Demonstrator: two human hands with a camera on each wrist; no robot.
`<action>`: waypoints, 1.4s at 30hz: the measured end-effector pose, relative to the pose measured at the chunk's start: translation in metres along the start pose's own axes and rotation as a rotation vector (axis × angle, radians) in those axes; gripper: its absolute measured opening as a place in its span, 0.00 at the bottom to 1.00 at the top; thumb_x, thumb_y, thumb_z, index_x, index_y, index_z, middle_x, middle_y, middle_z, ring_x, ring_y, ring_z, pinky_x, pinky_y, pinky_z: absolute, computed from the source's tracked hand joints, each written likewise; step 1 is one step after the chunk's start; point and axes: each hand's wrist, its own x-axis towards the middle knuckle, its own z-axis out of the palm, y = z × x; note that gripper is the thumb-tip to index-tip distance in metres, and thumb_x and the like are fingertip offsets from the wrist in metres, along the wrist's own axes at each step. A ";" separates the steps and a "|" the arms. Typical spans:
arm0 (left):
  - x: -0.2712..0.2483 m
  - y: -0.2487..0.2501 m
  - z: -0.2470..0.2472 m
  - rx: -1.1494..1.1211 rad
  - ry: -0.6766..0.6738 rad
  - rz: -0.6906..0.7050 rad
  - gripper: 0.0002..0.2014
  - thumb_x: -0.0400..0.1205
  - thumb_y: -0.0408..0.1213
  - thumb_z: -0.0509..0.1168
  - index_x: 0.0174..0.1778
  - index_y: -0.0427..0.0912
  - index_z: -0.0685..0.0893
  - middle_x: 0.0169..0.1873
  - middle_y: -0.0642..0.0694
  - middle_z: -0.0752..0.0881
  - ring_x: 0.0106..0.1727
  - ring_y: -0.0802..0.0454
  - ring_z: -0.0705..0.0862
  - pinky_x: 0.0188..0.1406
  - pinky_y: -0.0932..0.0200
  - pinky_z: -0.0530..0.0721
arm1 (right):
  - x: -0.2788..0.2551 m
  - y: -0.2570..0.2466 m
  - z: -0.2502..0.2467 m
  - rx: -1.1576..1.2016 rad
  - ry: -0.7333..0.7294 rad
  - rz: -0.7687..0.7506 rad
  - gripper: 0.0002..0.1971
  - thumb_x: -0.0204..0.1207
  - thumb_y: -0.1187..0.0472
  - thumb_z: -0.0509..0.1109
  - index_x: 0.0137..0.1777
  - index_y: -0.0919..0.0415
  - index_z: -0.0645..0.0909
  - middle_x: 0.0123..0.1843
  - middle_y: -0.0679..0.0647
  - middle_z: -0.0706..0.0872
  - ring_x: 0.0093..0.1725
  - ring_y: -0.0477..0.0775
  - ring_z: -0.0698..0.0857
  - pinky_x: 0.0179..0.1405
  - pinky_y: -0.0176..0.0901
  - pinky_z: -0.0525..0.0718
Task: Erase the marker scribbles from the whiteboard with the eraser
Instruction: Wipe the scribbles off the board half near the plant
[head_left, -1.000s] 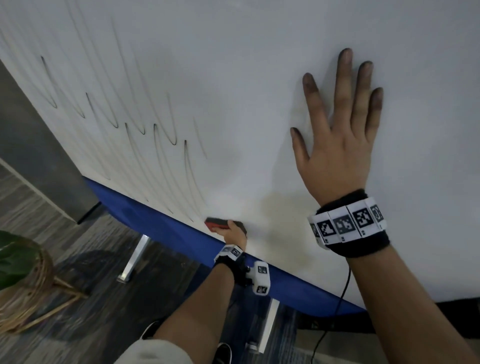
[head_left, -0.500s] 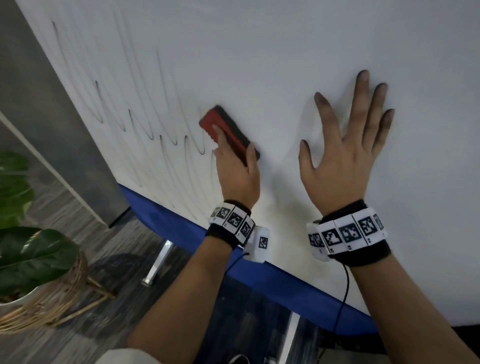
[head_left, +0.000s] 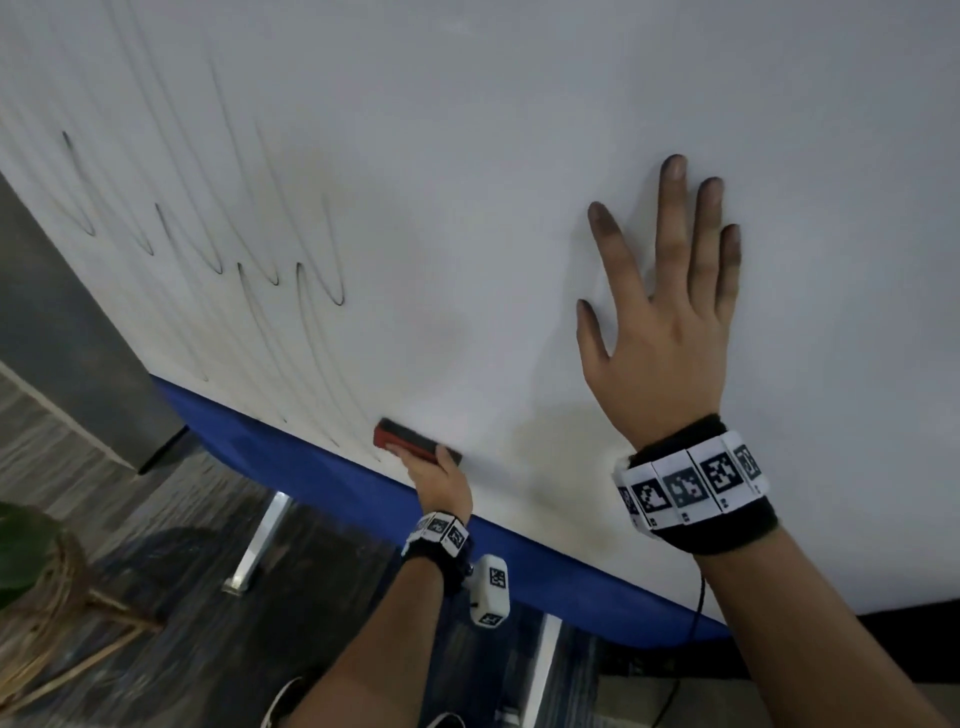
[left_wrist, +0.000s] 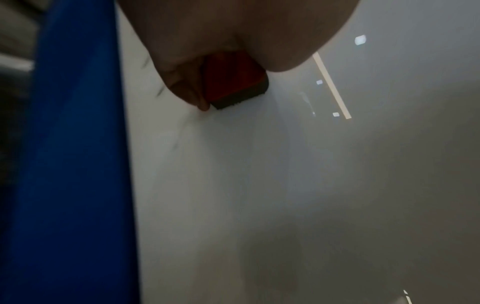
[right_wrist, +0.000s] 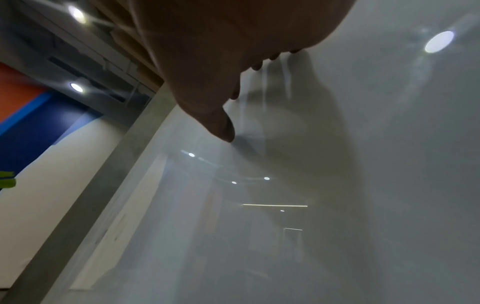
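A large whiteboard (head_left: 467, 156) fills the head view, with black marker scribbles (head_left: 270, 270) looping down its left part. My left hand (head_left: 439, 480) grips a red eraser with a dark felt pad (head_left: 415, 440) and presses it to the board just above the blue bottom edge (head_left: 322, 467). In the left wrist view the eraser (left_wrist: 233, 80) sits between my thumb and fingers, felt against the whiteboard (left_wrist: 285, 185). My right hand (head_left: 660, 317) lies flat on the board to the right, fingers spread and smudged dark. The right wrist view shows my thumb (right_wrist: 221, 123) touching the whiteboard (right_wrist: 363, 185).
A metal stand leg (head_left: 260, 540) holds the board up over a dark wood-pattern floor. A wicker basket with a green plant (head_left: 36, 571) stands at the lower left. A grey wall panel (head_left: 62, 338) borders the board on the left. A black cable (head_left: 696, 608) hangs from my right wrist.
My left hand has swept the eraser down from mid-board to the bottom edge, wiping away part of the rightmost strokes. My right hand stays flat on the board.
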 end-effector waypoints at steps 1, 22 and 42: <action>0.001 -0.018 0.007 -0.007 -0.027 -0.114 0.38 0.91 0.33 0.58 0.89 0.36 0.38 0.77 0.30 0.70 0.74 0.33 0.77 0.68 0.59 0.72 | -0.002 0.002 0.001 -0.021 -0.005 -0.009 0.36 0.82 0.54 0.69 0.89 0.50 0.61 0.90 0.67 0.55 0.89 0.71 0.53 0.89 0.62 0.48; -0.007 0.214 -0.037 -0.103 0.012 0.616 0.40 0.89 0.40 0.63 0.89 0.38 0.45 0.69 0.63 0.67 0.66 0.71 0.70 0.67 0.81 0.68 | 0.011 -0.044 0.010 0.317 0.235 0.135 0.26 0.77 0.59 0.72 0.76 0.60 0.80 0.81 0.79 0.65 0.83 0.82 0.62 0.83 0.75 0.60; 0.037 0.285 -0.095 0.179 0.101 0.909 0.37 0.87 0.49 0.64 0.89 0.53 0.53 0.61 0.55 0.74 0.58 0.57 0.76 0.57 0.64 0.74 | 0.102 -0.091 -0.040 0.179 0.205 0.014 0.31 0.77 0.58 0.70 0.82 0.51 0.74 0.89 0.67 0.59 0.88 0.74 0.55 0.86 0.68 0.55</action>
